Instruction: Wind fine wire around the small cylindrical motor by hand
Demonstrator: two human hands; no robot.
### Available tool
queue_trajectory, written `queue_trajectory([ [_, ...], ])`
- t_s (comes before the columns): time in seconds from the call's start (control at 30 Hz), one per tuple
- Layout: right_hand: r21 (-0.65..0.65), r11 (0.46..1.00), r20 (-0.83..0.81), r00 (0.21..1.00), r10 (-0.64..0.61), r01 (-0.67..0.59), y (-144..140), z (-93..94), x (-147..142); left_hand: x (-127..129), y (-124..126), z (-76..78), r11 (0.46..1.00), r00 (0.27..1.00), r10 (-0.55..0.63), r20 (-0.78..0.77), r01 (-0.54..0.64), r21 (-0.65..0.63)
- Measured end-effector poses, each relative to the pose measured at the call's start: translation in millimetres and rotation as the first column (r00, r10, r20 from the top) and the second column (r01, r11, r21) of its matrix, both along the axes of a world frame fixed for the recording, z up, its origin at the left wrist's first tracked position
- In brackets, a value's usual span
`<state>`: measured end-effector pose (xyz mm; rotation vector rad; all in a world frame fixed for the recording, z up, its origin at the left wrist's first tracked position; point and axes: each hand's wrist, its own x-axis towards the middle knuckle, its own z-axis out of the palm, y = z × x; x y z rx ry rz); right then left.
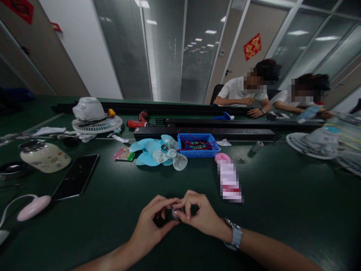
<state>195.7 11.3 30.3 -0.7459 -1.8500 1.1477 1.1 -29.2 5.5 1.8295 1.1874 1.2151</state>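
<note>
Seemingly our step: handling a small shiny part (175,213).
Hands: our left hand (150,222) and right hand (201,214) pinch it together.
Part: six o'clock in our view.
Next move: probably needs steady fingertips.

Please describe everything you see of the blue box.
The blue box is a low, open-topped rectangular tray, apparently plastic, standing upright on the green table. Wires, some red, lie tangled inside, a few reaching over its rim. A long black bar lies behind it. Light-blue fan blades lie at its left end, perhaps touching.
</note>
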Motion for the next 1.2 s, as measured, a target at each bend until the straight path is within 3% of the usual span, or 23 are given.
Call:
queue_trajectory([
  [1.2,-0.015,1.0,-0.009,1.0,-0.01,0.01,0.8,-2.2,-0.1,-0.5,-0.8,-3.0,0.999,1.0,-0.008,-0.013,0.007,-0.033],
])
